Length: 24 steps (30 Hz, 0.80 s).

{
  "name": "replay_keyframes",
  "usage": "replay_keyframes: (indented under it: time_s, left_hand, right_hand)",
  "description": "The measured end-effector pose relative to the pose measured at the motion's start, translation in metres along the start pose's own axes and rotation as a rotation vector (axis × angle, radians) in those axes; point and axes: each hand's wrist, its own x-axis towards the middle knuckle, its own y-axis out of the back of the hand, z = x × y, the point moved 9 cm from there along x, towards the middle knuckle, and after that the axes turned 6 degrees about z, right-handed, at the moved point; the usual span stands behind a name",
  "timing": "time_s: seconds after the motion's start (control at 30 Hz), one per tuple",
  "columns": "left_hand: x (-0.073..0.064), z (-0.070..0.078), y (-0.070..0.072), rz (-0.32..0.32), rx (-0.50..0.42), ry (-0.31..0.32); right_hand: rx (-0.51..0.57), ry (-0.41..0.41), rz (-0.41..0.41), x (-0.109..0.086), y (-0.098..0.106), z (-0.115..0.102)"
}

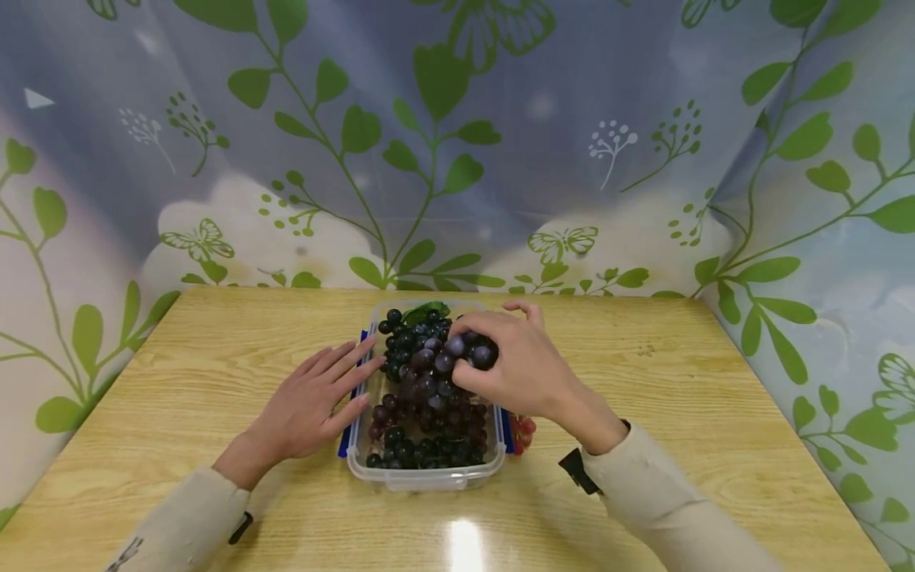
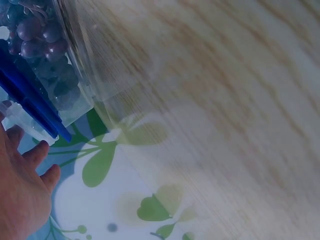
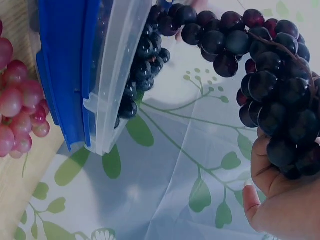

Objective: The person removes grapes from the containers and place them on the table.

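Observation:
A clear plastic container [image 1: 426, 475] with blue side latches holds several bunches of dark grapes [image 1: 429, 451]. Over it, my right hand [image 1: 525, 361] grips a bunch of dark purple grapes [image 3: 272, 100] between thumb and fingers. In the right wrist view that bunch arches from the hand toward the container's rim. My left hand [image 1: 310, 403] lies with spread, straight fingers along the container's left side, its fingertips at the rim. The left blue latch [image 2: 27, 95] shows beside those fingers in the left wrist view.
A bunch of pink-red grapes [image 3: 22, 107] lies on the wooden table [image 1: 665, 397] just right of the container, by its right blue latch [image 3: 67, 65]. A green leaf [image 1: 426, 311] shows at the container's far end. Behind the table hangs a leaf-patterned cloth [image 1: 486, 191].

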Motion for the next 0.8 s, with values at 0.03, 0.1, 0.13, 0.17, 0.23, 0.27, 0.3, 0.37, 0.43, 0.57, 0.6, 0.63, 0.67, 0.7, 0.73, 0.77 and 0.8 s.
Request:
replay_keyframes:
  time_s: [0.03, 0.1, 0.13, 0.17, 0.23, 0.27, 0.3, 0.37, 0.43, 0.57, 0.6, 0.63, 0.67, 0.7, 0.73, 0.77, 0.8]
  left_hand:
    - [0.0, 0.0, 0.0, 0.0, -0.001, 0.002]
    - [0.0, 0.0, 0.0, 0.0, -0.003, 0.005]
    - [0.0, -0.001, 0.0, 0.0, -0.002, 0.006]
    - [0.0, -0.001, -0.001, 0.001, -0.002, 0.007]
    - [0.0, -0.001, -0.001, 0.001, -0.001, 0.008]
    - [0.0, -0.001, -0.001, 0.0, -0.002, 0.008]
    - [-0.001, -0.001, -0.001, 0.0, -0.003, 0.008]
    - [-0.001, -0.001, -0.001, -0.001, -0.006, 0.007]
    - [0.0, -0.001, -0.001, 0.0, -0.009, 0.007]
    - [0.0, -0.001, 0.0, 0.007, -0.015, 0.004]
    - [0.0, -0.001, 0.0, 0.009, -0.016, 0.004]
    - [0.0, 0.0, 0.0, 0.01, -0.019, 0.003]
    - [0.0, 0.0, 0.0, 0.009, -0.018, 0.002]
    - [0.0, 0.0, -0.001, 0.009, -0.018, 0.001]
    - [0.001, 0.0, -0.001, 0.009, -0.017, 0.001]
    - [0.001, 0.0, -0.001, 0.008, -0.018, 0.002]
    - [0.001, 0.0, -0.001, 0.006, -0.019, 0.004]
  right_hand:
    - [0.006, -0.005, 0.007, 0.001, 0.002, 0.001]
    - [0.013, -0.013, 0.021, 0.002, 0.007, 0.004]
    - [0.018, -0.015, 0.026, 0.003, 0.009, 0.005]
    - [0.024, -0.019, 0.031, 0.003, 0.011, 0.007]
    - [0.031, -0.03, 0.047, 0.004, 0.016, 0.01]
    - [0.038, -0.036, 0.054, 0.005, 0.019, 0.012]
    - [0.043, -0.045, 0.061, 0.006, 0.022, 0.014]
    - [0.046, -0.06, 0.078, 0.007, 0.029, 0.018]
    - [0.051, -0.076, 0.101, 0.008, 0.036, 0.023]
    - [0.064, -0.131, 0.148, 0.008, 0.051, 0.035]
    - [0.064, -0.148, 0.162, 0.008, 0.055, 0.039]
    - [0.066, -0.167, 0.175, 0.008, 0.059, 0.043]
    - [0.067, -0.186, 0.19, 0.007, 0.062, 0.047]
    - [0.068, -0.204, 0.206, 0.007, 0.065, 0.051]
    - [0.069, -0.224, 0.221, 0.006, 0.068, 0.056]
    - [0.068, -0.245, 0.236, 0.006, 0.071, 0.06]
    - [0.066, -0.261, 0.253, 0.005, 0.074, 0.064]
